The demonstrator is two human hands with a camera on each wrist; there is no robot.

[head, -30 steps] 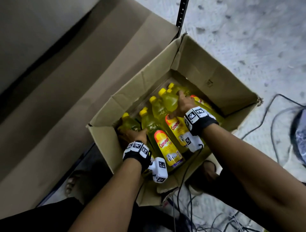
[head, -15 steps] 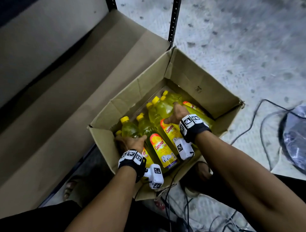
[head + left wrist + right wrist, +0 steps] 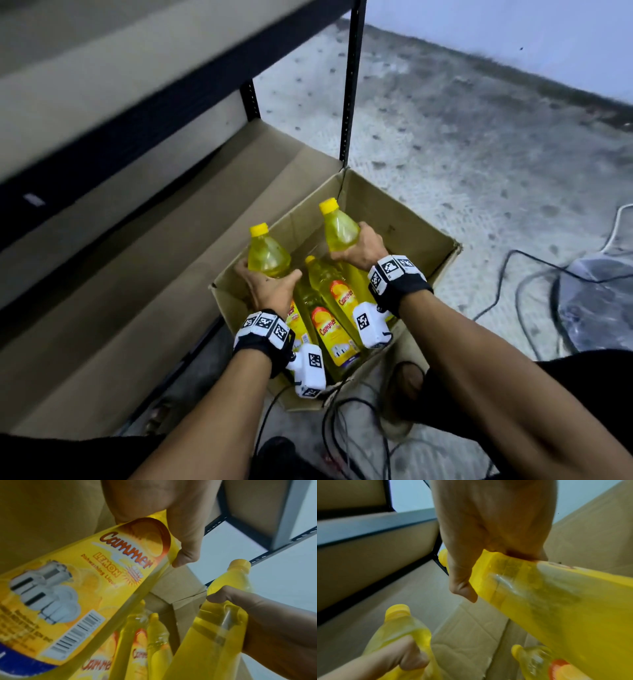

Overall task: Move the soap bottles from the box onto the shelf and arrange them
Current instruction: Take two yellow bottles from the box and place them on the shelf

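An open cardboard box point(image 3: 407, 219) stands on the floor beside the shelf, with several yellow soap bottles point(image 3: 334, 329) lying in it. My left hand point(image 3: 270, 287) grips one yellow-capped bottle point(image 3: 265, 255) by its upper body, raised above the box's left edge. My right hand point(image 3: 363, 245) grips a second bottle point(image 3: 339, 229), lifted over the box's middle. In the left wrist view, the left hand point(image 3: 180, 534) wraps the "Cammer" label bottle point(image 3: 85, 588). In the right wrist view, the right hand point(image 3: 488, 534) curls round its bottle point(image 3: 556, 601).
The cardboard-lined lower shelf point(image 3: 137, 274) lies left of the box, under an upper board point(image 3: 102, 85). A black upright post point(image 3: 352, 85) stands behind the box's far corner. Cables point(image 3: 513, 274) trail over the floor at right, and a sandalled foot point(image 3: 404, 387) is by the box's near side.
Both hands have risen out of the box, each lifting a bottle it held lying down before. The head view has tilted up, and more of the shelf shows.
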